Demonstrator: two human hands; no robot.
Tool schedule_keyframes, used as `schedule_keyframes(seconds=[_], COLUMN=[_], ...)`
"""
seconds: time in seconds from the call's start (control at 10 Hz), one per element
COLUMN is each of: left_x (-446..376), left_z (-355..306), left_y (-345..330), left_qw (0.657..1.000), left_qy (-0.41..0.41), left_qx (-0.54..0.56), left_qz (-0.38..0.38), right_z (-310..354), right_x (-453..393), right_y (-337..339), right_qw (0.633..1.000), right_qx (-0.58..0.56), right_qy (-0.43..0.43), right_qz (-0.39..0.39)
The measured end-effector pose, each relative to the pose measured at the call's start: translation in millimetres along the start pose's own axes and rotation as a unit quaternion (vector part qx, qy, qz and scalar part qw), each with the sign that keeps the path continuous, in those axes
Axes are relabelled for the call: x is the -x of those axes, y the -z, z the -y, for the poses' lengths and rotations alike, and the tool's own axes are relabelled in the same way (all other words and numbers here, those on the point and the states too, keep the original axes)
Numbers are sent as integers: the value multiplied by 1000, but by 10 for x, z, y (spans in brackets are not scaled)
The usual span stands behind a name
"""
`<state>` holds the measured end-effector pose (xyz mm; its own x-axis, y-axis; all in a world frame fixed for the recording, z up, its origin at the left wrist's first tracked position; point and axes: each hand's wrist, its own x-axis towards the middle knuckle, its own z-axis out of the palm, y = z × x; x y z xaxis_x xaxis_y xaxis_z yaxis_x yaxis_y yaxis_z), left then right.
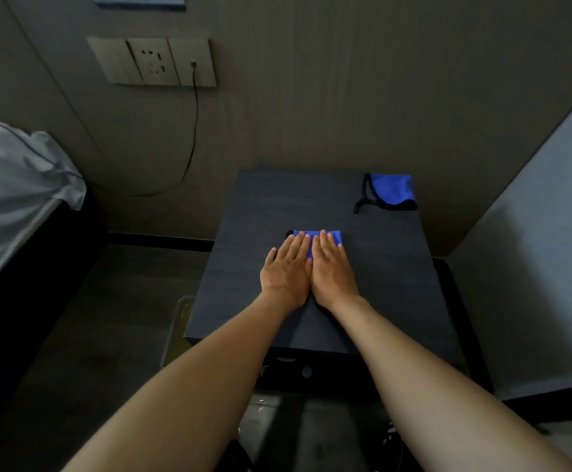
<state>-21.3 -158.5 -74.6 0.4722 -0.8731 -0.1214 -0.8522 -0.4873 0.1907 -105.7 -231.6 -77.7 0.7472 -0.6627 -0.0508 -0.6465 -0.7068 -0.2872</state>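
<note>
Left grip point(286, 267) and right grip point(333, 267) laid flat, side by side, fingers straight, clamped on nothing; pressing down on folded cloth point(334, 236) at centre of frame on bench point(373, 287), apparently to flatten the fold. Cloth directly beneath the fingers, far edge showing just past the fingertips. At upper right, well apart: second cloth point(393, 190).

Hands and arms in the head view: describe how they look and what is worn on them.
The left hand and right hand are bare: no gloves, and no rings show. The left forearm and right forearm are bare too, with no sleeve, watch or bracelet anywhere in view.
</note>
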Motion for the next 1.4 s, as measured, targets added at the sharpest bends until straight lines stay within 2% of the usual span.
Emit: schedule_keyframes(seconds=[0.5, 0.8, 1.0, 1.4], left_x=[434, 161, -199, -869], left_z=[1429, 1590, 1470, 246], left_y=[179, 218, 256, 82], left_qw=[996, 995, 997, 1000], left_qy=[92, 94, 72, 1], left_qx=[-12, -36, -40, -31], left_qz=[-10, 0, 2, 3], right_z=[1450, 1532, 1327, 0], right_x=[-243, -504, -786, -840], right_y=[-439, -406, -325, 58], right_qw=[996, 996, 997, 1000], right_qx=[18, 20, 29, 22], right_qy=[84, 86, 62, -4], right_qz=[11, 21, 20, 3])
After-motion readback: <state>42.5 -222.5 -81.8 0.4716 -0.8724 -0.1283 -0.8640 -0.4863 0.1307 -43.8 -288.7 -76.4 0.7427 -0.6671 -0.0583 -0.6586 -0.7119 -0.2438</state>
